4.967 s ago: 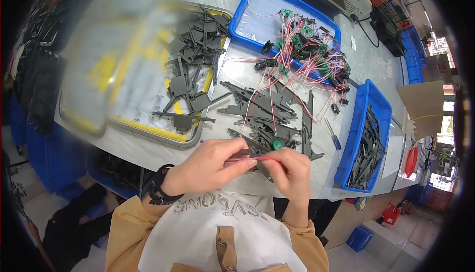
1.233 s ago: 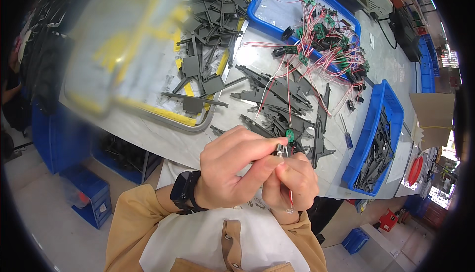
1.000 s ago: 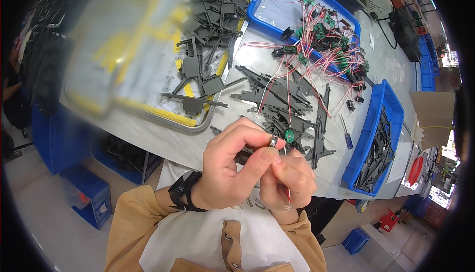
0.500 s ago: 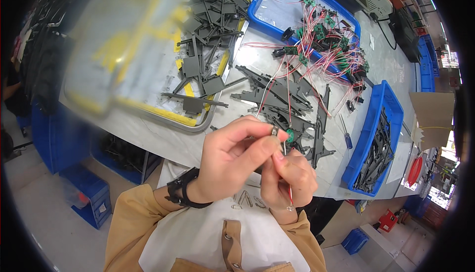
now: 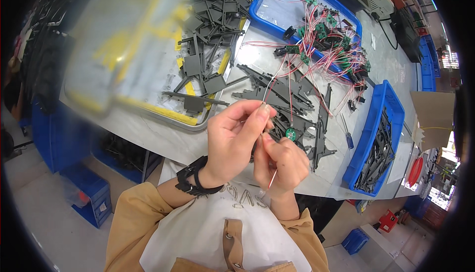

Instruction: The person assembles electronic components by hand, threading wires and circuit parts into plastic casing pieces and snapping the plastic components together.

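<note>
My left hand [image 5: 237, 136] is closed, thumb and forefinger pinching a thin red and white wire pair [image 5: 269, 90] that runs up toward the pile of boards. Just to its right and slightly lower, my right hand [image 5: 283, 162] is closed too. A short end of wire [image 5: 272, 179] pokes out beneath its fingers. What lies between the two sets of fingertips is mostly hidden. A small round green circuit board [image 5: 291, 134], hanging on its own wires, lies just above my right hand. Under and beyond it are dark grey plastic frame parts [image 5: 277, 96] on the table.
A blue tray [image 5: 253, 12] at the back carries tangled red and white wires [image 5: 316, 39] with green boards. At left stands a yellow-taped metal tray [image 5: 184, 118] of grey plastic parts. To the right are a screwdriver [image 5: 349, 141] and a blue bin [image 5: 352, 173] of dark parts.
Both hands have shifted a little left, and my left fingertips have risen along the wire. The dark small piece seen at them is now hidden. The round green board is more exposed.
</note>
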### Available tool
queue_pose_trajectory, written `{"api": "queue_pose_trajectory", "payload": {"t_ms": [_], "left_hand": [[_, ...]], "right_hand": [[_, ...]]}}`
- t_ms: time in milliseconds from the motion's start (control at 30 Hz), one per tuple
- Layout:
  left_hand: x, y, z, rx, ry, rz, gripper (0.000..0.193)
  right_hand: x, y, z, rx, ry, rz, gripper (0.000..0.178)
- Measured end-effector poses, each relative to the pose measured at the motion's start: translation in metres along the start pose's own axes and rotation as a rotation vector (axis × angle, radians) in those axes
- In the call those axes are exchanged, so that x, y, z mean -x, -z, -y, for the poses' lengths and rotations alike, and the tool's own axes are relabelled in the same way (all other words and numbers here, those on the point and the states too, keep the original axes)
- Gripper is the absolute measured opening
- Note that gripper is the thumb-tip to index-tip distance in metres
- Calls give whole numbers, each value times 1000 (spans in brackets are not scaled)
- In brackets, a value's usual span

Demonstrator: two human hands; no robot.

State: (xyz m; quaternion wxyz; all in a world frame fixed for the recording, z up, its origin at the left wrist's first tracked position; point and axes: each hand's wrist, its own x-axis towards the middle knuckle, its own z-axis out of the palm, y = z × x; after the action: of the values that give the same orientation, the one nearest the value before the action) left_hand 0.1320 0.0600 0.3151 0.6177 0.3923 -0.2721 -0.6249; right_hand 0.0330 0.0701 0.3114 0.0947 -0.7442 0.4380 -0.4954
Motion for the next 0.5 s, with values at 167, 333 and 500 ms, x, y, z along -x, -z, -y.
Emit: {"api": "queue_pose_trajectory", "payload": {"t_ms": [167, 333, 500], "left_hand": [[-4, -1, 5, -95, -128, -4, 14], [-7, -3, 4, -231, -297, -4, 13], [-9, 4, 12, -324, -418, -5, 14]], "right_hand": [[1, -4, 0, 2, -63, -33, 18], [9, -11, -8, -190, -67, -94, 16], [8, -13, 0, -215, -183, -93, 16]]}}
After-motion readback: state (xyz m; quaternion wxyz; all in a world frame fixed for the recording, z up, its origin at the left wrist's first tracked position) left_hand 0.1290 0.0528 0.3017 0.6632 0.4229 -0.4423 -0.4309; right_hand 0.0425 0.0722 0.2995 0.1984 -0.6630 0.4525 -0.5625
